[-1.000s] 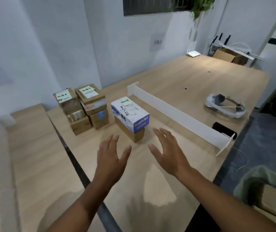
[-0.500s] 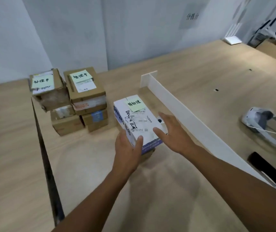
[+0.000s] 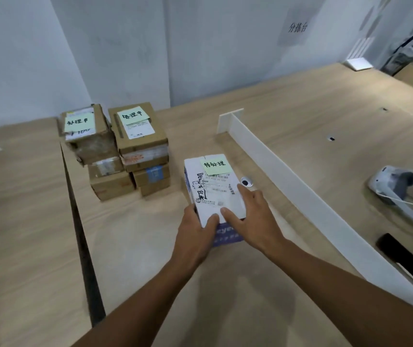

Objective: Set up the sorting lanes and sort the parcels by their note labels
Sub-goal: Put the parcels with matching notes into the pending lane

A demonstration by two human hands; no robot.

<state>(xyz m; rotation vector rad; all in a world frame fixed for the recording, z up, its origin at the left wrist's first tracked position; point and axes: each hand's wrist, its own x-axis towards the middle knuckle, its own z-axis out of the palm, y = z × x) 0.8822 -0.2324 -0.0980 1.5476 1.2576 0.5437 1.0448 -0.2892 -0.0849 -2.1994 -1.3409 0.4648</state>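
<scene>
Both hands, spread in the air short of the parcels 1 s ago, now clasp the white parcel: left hand at near-left corner, right hand across its top.

Near end of white box covered by left hand and right hand; purple print there only partly readable. Whatever sits under that box hidden. Small print on its shipping label too blurred to read. Lower brown parcels in both stacks mostly masked by upper ones. Headset cut off at right edge. Phone partly behind divider. Far-right clutter blurred. Forearms cut off at bottom edge.
</scene>
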